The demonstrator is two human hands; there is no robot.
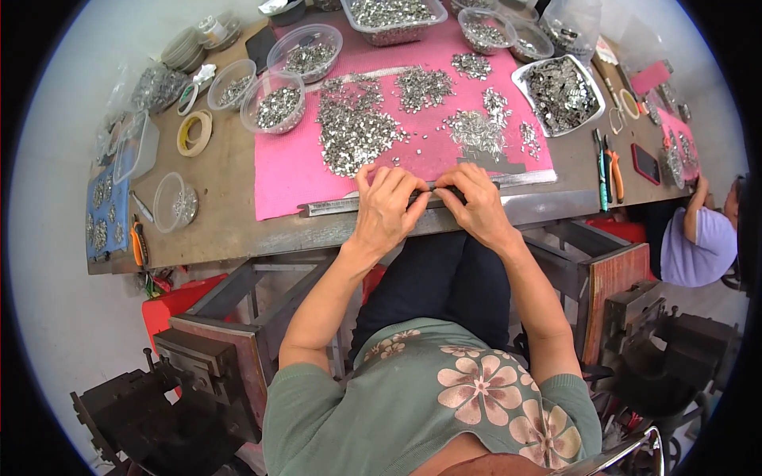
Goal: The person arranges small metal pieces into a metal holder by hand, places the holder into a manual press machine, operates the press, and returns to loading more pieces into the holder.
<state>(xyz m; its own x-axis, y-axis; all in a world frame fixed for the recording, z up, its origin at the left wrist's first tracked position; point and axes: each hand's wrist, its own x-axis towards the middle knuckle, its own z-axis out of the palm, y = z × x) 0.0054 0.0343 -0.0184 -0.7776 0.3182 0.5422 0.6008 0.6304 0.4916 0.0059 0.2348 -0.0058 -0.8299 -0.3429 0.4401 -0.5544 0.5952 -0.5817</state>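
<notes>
Brown workbench (226,170) against a pale wall, spanning the upper half of the frame, metal along its front edge; pink mat (278,178) laid over its middle, bearing loose heaps of small silvery metal pieces (353,143), the largest left of centre; long ruler-like metal strip (333,207) along the mat's near edge, at frame centre, passing beneath both hands; left hand (385,205), at frame centre, thumb and forefinger pinched together; right hand (475,200), just beside it, pinched likewise, fingertips of the two nearly meeting; small dark piece (431,187) gripped between them above the strip, at frame centre, mostly covered by the fingers, its exact form too small to tell; round clear tubs, upper left, the nearest (274,127) standing on the mat's left edge and partly filled with metal pieces; rectangular clear tub (397,34), top centre, likewise filled; white tray (548,127), upper right, heaped with flat metal pieces; roll of tape (206,131), left, lying on the bare bench; orange-handled pliers (616,170), right, beside a teal-handled tool (601,170); red-edged phone (646,163), farther right; blue mat (121,198), far left, carrying small metal heaps; second person in a lilac top (698,247), right edge, one hand at the bench; dark metal machines, lower left and lower right
</notes>
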